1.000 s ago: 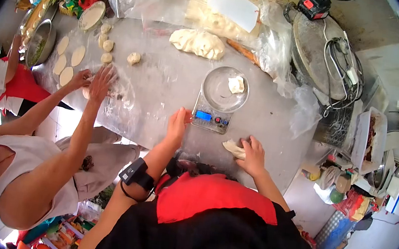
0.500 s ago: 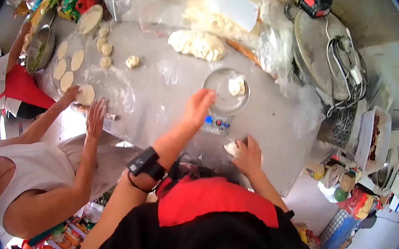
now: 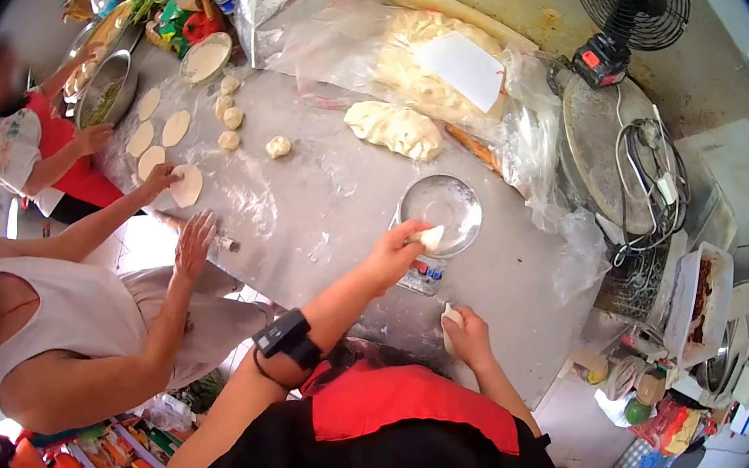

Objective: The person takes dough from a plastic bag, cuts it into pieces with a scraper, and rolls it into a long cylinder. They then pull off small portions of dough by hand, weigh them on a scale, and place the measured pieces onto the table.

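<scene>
My left hand (image 3: 395, 257) pinches a small piece of dough (image 3: 432, 238) at the near edge of the round metal pan (image 3: 431, 194) of a kitchen scale (image 3: 425, 280). The pan's visible surface carries only a dusting of flour. Closer to my body, my right hand (image 3: 470, 339) is closed around another lump of dough (image 3: 451, 322), partly hidden by the fingers. A large mass of dough (image 3: 394, 130) lies beyond the scale, and a single dough ball (image 3: 279, 146) sits to its left.
To my left, a co-worker's hands (image 3: 195, 245) are by a flat dough round (image 3: 185, 185) and a rolling pin (image 3: 222, 241). Several dough balls (image 3: 232, 117) sit farther back. Another person (image 3: 58, 144) stands near a metal bowl (image 3: 107, 89). Plastic sheeting (image 3: 301, 29) covers the back edge.
The piece of dough that lay on the scale pan is now in my left hand. My right hand has lifted its dough slightly. The camera view has shifted.
</scene>
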`<state>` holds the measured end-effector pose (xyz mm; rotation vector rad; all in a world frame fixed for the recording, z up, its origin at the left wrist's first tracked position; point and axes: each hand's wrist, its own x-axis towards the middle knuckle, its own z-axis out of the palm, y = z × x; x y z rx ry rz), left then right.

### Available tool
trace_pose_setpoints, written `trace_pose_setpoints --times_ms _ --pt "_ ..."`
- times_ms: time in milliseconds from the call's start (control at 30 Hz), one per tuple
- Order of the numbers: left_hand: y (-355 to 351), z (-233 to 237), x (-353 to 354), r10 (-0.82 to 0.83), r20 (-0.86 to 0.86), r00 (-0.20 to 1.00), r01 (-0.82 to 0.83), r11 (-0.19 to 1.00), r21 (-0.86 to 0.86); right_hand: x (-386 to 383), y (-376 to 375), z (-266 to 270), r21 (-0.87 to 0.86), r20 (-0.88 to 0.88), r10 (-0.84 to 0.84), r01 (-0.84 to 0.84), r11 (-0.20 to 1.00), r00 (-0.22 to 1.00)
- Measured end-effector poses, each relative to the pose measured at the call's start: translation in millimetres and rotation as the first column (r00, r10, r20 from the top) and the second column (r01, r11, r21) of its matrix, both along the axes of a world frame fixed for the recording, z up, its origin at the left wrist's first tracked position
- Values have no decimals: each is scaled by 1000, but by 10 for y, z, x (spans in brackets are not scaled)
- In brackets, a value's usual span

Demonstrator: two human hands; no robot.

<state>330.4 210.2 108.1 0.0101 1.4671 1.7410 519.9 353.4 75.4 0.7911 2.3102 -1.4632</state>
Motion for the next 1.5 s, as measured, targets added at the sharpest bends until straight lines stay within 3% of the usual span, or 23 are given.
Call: trace_pose_setpoints --times_ms 33,167,267,367,467,533,567,667,700,767,867,967,1067,1167,1200,1300,1400,1467,1500 --pt "-122 44 65 24 42 999 -25 999 42 -52 -10 113 -143 -47 -77 69 987 996" --pt "-373 144 384 20 217 976 -48 991 126 -401 -144 704 -408 -121 -86 29 912 989" --pt "-385 174 528 -16 -148 989 25 998 65 -577 -286 905 -539 -99 -137 63 840 986" --pt "-366 321 556 165 193 967 -204 957 204 -637 -310 916 -522 -67 -86 39 852 994" --pt "-341 277 642 -6 -311 951 32 997 77 -580 -369 905 -428 -72 12 -41 903 997" --pt "-418 326 544 -135 -252 958 163 982 96 -568 -375 821 -354 -110 42 -79 932 993" --pt "-443 341 537 -204 -205 957 230 967 112 -587 -376 831 -410 -96 44 -80 908 994" --pt "-458 285 530 -258 -295 920 285 957 52 -512 -396 914 -548 -35 22 -37 836 999" --pt "-463 283 524 -254 -402 880 278 961 1 -508 -406 902 -572 -5 -6 2 821 1000" --pt "-442 277 541 -256 -594 763 249 964 -95 -468 -403 885 -611 62 -62 87 787 996" --pt "-330 -196 468 -259 -806 532 -51 941 -336 -398 -290 1221 -689 90 -14 72 722 996" --pt "-243 158 116 94 -859 504 -305 949 -75 -310 -163 1130 -652 -19 -71 42 757 997" --pt "-37 757 -177 58 -544 837 -133 986 -100 -343 -147 1115 -613 18 -165 141 778 986" --pt "318 527 -365 260 -671 695 -165 965 203 -307 -38 1046 -537 33 -218 201 819 975" --pt "376 457 -393 261 -516 816 -164 960 226 -294 -6 997 -528 36 -232 215 822 972" --pt "391 -205 -447 -40 -642 766 -184 943 -279 -258 35 941 -457 55 -253 250 853 966" --pt "137 -572 -446 -31 -879 476 -387 890 -241 -261 98 843 -356 53 -227 231 906 972" --pt "-100 -240 -355 191 -587 787 -367 910 -195 -212 90 844 -315 94 -210 229 921 973" --pt "-231 -310 -323 221 -533 817 -388 894 -225 -213 108 782 -282 57 -179 188 941 982"
